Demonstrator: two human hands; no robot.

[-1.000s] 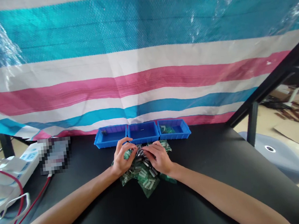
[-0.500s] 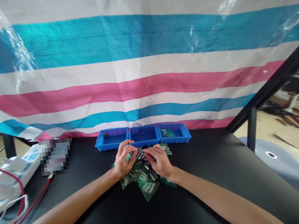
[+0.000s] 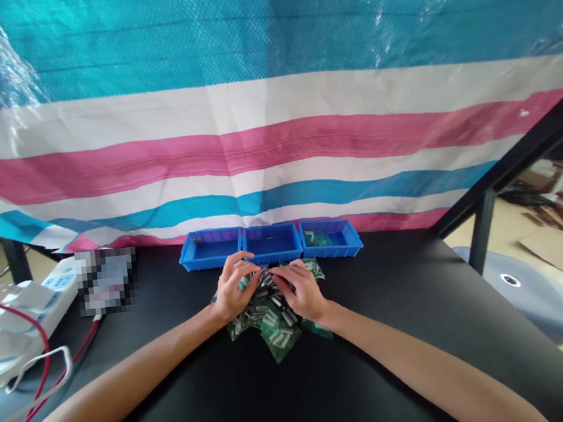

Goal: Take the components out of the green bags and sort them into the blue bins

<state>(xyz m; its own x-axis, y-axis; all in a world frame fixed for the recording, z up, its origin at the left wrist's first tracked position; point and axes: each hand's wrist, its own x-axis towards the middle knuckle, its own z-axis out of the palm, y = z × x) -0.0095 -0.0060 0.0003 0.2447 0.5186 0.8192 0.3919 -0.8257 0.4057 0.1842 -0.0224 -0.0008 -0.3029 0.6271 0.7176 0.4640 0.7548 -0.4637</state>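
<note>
My left hand (image 3: 237,289) and my right hand (image 3: 305,294) face each other over a heap of small metal pins (image 3: 288,314) on the table. Fingertips and thumb come together on each hand, right at the top of the pile. Whatever lies between them is too small to make out. Green-tinted plastic bags (image 3: 279,339) with light, short pins inside lie around and under the loose ones. Another green bag (image 3: 312,268) sits just behind my right hand. Part of the heap is hidden by my hands.
Behind the heap stand three blue bins: the left bin (image 3: 213,252) holds a few small metal parts, the middle bin (image 3: 273,251) a small pin, the right bin (image 3: 335,240) a green bag. A power strip (image 3: 46,316) with red and white cables is at left; a grey stool (image 3: 527,299) at right.
The camera view has tilted down slightly, so the bins and hands appear higher. Both hands stay at the pile with little visible movement.
</note>
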